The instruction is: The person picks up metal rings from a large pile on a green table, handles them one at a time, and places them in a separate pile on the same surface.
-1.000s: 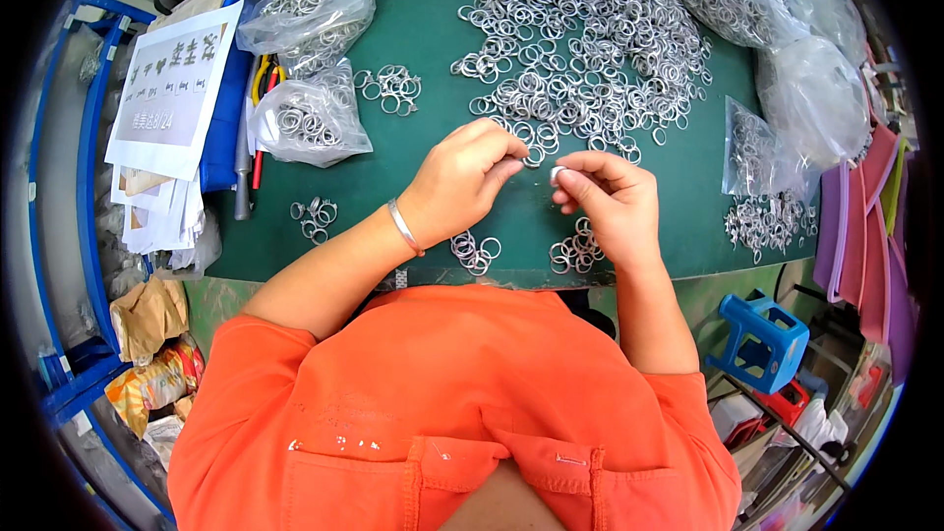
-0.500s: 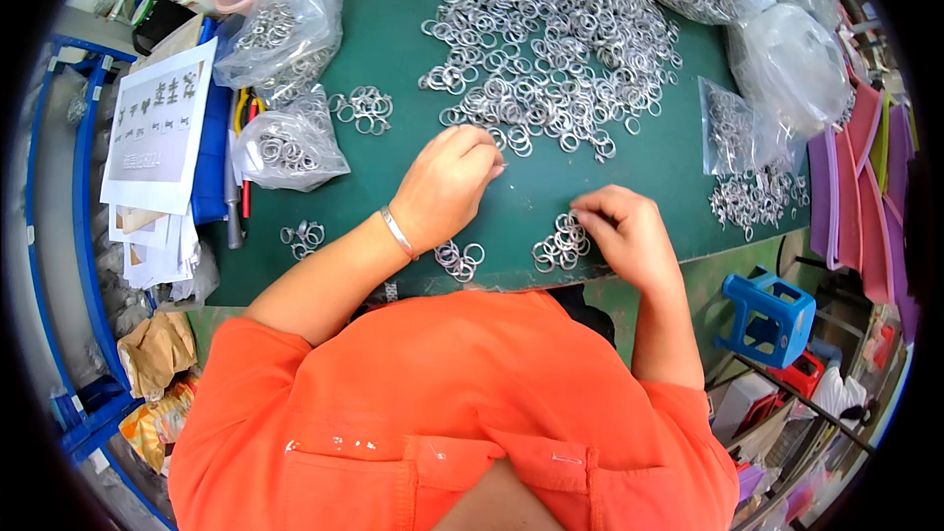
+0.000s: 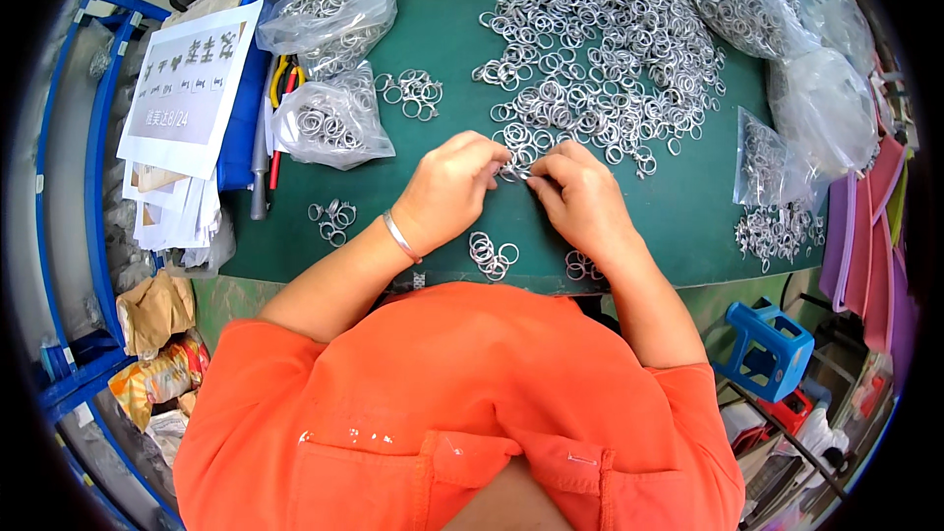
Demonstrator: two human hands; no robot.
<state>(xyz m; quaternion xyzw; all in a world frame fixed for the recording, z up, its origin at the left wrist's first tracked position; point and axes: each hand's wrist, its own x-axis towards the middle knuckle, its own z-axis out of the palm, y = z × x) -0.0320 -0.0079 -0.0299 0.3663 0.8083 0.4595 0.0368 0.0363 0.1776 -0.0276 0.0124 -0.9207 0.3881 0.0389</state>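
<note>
Up from the small pile (image 3: 580, 266), my right hand (image 3: 582, 195) has joined my left hand (image 3: 450, 187) at rings (image 3: 510, 174) edging the heap (image 3: 619, 59); fingers curled, I can't tell what's pinched; best separate them lightly.

A person in an orange top (image 3: 393, 374) leans in at the green counter (image 3: 669, 226), both bare hands close together. The left hand (image 3: 454, 182), a bracelet (image 3: 398, 234) at its wrist, and the right hand (image 3: 582, 195) have their fingertips at the near edge of a big heap of silvery rings (image 3: 615, 69); what each pinches is too small to make out. A little pile (image 3: 490, 256) lies nearest the chest, another (image 3: 581, 266) partly behind the right forearm, and a third (image 3: 332, 220) beyond the left forearm. Over to the left, a clear bag (image 3: 329, 123) of rings sits near printed sheets (image 3: 189, 88).
</note>
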